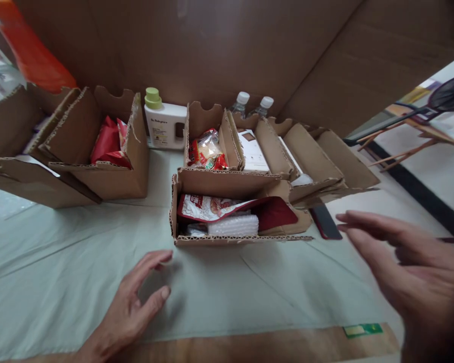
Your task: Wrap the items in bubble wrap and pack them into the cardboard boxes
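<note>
My left hand (132, 297) hovers over the pale green cloth, thumb and fingers apart, with nothing between them. It is nearest to the front left corner of a long cardboard box (242, 241). Inside that box lie a red and white printed food pouch (208, 208) and a bubble-wrapped item (233, 225). On the right, my right hand (404, 262) is raised with fingers stretched out and thumb a little below them, holding nothing I can see. Just left of its fingertips a dark phone (325, 222) lies at the cloth's edge.
Two cardboard bins stand at left, one with red packets (109, 143). Behind the long box are several bins, one with a snack packet (209, 150), another with a white box (252, 151). A white detergent bottle (164, 123), two clear bottles (240, 104) and an orange bottle (38, 55) stand behind.
</note>
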A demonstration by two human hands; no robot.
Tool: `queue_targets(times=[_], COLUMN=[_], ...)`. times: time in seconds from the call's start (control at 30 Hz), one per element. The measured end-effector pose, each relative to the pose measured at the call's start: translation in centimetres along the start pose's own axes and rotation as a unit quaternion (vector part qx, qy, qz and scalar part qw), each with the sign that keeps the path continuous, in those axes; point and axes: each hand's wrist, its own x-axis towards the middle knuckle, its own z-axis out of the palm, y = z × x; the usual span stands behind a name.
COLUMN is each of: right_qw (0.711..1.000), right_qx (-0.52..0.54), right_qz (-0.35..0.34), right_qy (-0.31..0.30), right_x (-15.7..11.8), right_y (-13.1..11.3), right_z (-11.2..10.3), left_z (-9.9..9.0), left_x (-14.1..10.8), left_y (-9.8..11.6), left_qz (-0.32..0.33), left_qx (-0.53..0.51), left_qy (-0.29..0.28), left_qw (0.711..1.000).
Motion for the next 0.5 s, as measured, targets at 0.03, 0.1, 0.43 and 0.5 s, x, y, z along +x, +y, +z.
queue_targets(times=[0.03,0.1,0.43,0.5], right_qw=[0.999,0.992,0.931,0.938], right_qx=[0.031,0.109,0.354,0.337], right_qz=[0.028,0.043,0.019,0.006], right_qy=[-0.016,-0.054,-0.087,-0.083], right_x=[-1.0,-2.3,-2.3,-5.0], right_y=[1.1,2.5,-2.0,-2.8], right_z=[1.0,3.9,12.2,11.6], left_z=[-0.3,-0.4,4.9,4.3], left_x=[0.5,2.0,7.9,5.3], left_y=[0.3,0.8,4.0,2.8], left_qz=[-0.005,-0.009,0.042,0.035], left_qx=[0.002,0.002,-0.136,-0.098], left_qy=[0.030,0.074,0.082,0.085], left_qw=[1.000,0.997,0.986,0.991])
